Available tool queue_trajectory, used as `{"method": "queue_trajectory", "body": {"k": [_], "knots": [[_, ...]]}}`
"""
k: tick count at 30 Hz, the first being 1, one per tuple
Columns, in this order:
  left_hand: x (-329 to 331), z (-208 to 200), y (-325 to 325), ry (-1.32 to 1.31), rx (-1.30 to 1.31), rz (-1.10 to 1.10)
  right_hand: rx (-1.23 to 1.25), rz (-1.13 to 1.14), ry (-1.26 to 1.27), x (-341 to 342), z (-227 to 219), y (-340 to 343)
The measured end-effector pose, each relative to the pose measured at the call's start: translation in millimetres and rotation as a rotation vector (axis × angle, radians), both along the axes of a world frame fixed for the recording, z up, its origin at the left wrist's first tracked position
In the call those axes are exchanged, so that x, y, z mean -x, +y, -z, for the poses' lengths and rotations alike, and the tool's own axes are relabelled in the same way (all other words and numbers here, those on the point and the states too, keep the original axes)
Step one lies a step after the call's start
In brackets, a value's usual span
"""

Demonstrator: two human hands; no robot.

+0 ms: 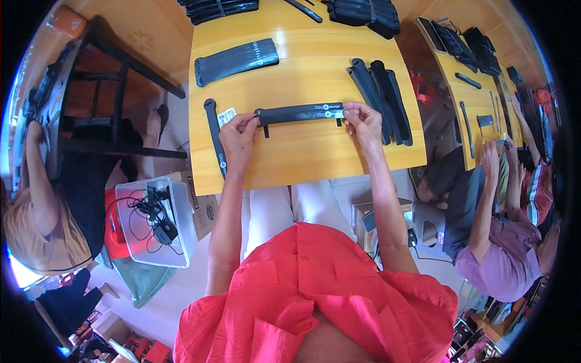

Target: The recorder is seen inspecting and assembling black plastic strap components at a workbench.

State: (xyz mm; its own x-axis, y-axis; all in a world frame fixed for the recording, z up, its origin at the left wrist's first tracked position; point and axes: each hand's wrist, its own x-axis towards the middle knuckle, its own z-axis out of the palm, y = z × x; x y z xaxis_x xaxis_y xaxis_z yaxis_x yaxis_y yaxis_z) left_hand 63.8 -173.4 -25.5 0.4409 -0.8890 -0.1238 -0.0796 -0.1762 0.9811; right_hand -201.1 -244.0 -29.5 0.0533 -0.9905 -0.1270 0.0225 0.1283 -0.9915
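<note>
A black strap (299,114) with white print is stretched level between my two hands above the wooden table (284,160). My left hand (240,134) pinches its left end, and my right hand (364,124) pinches the printed right end. Two short dark tabs hang below it. Close to my left hand another black strap (214,133) lies lengthwise, beside a small white printed label (226,116). Several loose black straps (382,100) are fanned out beyond my right hand. A flat stack of black straps (236,62) rests at the upper left of the table.
Bundled black straps (366,15) sit along the far edge. A dark stool (121,97) stands to the left, above a clear plastic bin (157,224) of cables on the floor. To the right, people work at another wooden table (478,115) with dark straps on it.
</note>
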Motion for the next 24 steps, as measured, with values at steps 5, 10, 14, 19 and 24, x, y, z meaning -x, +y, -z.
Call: {"method": "queue_trajectory", "body": {"k": [5,10,14,19,24], "knots": [[3.8,-0.7,-1.6,-0.066,0.005,-0.068,0.025,0.068,0.001,-1.1,7.0,-5.5],[4.3,-3.4,-3.5,-0.041,-0.021,-0.077,0.030,0.101,0.053,-4.1,6.1,-7.4],[4.2,-1.0,-4.7,-0.043,-0.037,-0.077,0.032,0.110,0.056,-4.3,8.4,-8.8],[5.6,-0.9,-4.6,-0.059,-0.038,-0.084,-0.010,0.129,0.052,-7.2,3.4,-7.6],[8.5,-6.3,-5.2,-0.078,-0.058,-0.087,-0.002,0.146,0.026,-6.0,8.4,-7.2]]}}
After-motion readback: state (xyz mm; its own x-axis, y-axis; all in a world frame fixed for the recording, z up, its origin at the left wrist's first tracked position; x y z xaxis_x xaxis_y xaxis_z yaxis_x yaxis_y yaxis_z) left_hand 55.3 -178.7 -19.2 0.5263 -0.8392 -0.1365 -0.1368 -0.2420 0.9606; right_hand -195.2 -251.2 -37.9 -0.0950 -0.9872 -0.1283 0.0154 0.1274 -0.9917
